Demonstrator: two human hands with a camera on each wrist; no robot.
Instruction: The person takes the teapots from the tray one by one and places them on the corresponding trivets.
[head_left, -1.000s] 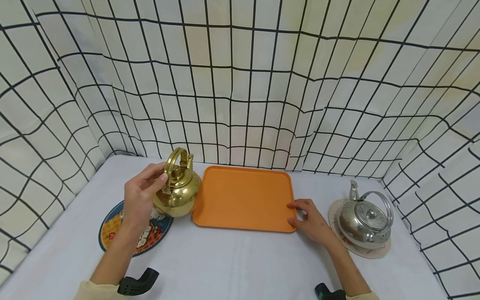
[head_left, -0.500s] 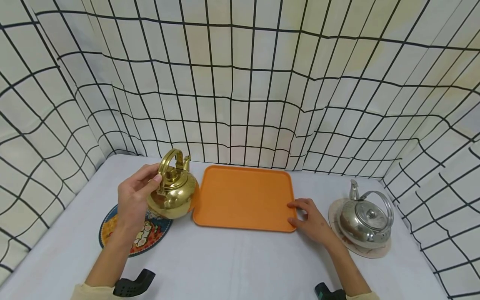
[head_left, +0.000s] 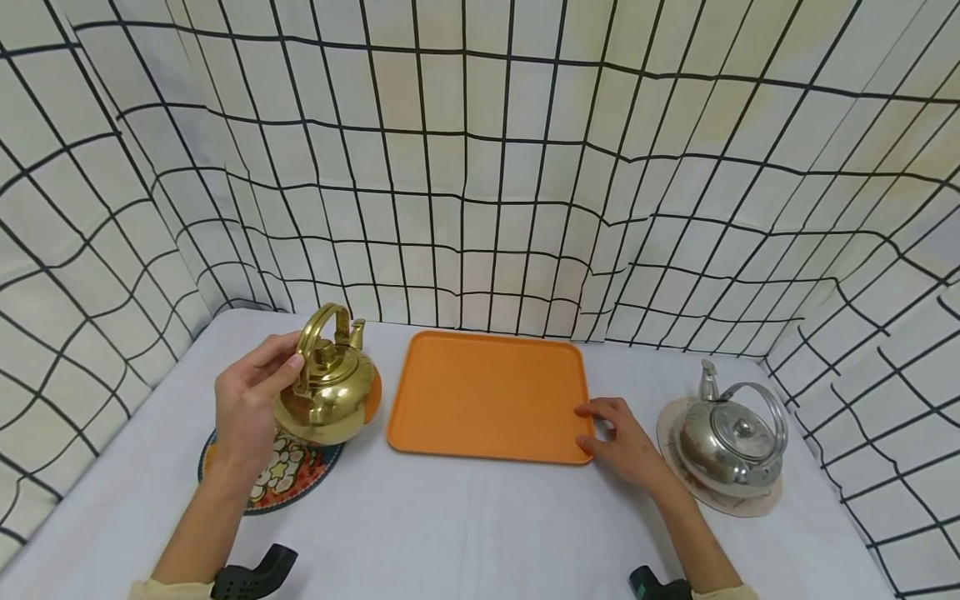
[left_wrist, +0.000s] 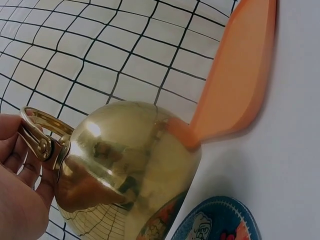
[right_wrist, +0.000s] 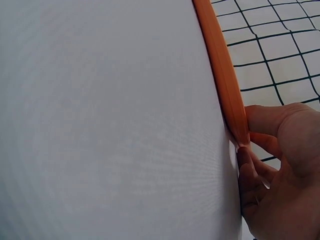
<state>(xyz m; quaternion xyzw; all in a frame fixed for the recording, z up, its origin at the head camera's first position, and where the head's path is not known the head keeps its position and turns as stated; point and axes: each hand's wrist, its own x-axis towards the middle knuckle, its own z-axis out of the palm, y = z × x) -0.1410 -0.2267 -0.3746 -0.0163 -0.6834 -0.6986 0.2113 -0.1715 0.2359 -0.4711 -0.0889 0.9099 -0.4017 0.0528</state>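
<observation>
My left hand (head_left: 258, 392) grips the arched handle of a brass kettle (head_left: 326, 400) and holds it just above a colourful round mat (head_left: 277, 475) at the table's left. In the left wrist view the brass kettle (left_wrist: 130, 160) hangs clear of the mat (left_wrist: 220, 225), with my left hand (left_wrist: 20, 190) curled on the handle. An orange tray (head_left: 487, 392) lies flat in the middle. My right hand (head_left: 611, 433) pinches its near right corner. The right wrist view shows the tray's rim (right_wrist: 222, 85) between the thumb and fingers of my right hand (right_wrist: 275, 165).
A silver kettle (head_left: 731, 433) stands on a pale round mat (head_left: 742, 504) at the right. White cloth with a black grid walls in the table at the back and both sides. The tabletop (head_left: 465, 517) is white.
My left hand has carried the brass kettle leftwards and a little down, away from the tray's left edge and over the colourful mat. The right hand has stayed on the tray corner.
</observation>
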